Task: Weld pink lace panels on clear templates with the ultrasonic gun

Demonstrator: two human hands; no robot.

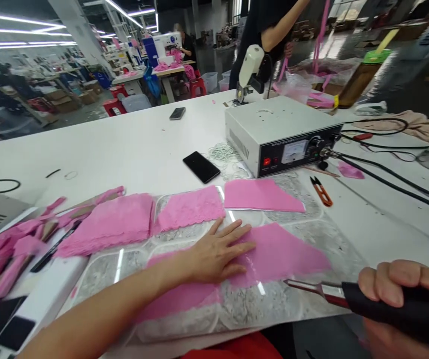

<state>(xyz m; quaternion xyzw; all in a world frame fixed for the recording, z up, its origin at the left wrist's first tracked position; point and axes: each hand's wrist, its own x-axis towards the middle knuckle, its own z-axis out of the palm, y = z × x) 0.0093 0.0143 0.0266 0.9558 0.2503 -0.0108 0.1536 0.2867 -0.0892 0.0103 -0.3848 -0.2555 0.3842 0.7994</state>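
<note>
My left hand lies flat with spread fingers on a sheet of thin pink fabric, on a marbled, clear-topped mat. More pink fabric shows under and beside my wrist. In my right hand is a handheld cutter with a thick black grip and a pointed metal tip. That tip hovers close to the lower right edge of the pink sheet; whether it touches, I cannot tell. Above my left hand lie a pink panel on a white-edged backing, a scallop-edged pink piece and a pink stack.
A metal control box with dial and cables stands behind the mat. Orange thread snips, a black phone and another phone lie on the white table. Pink strips fill the left. A person stands across the table.
</note>
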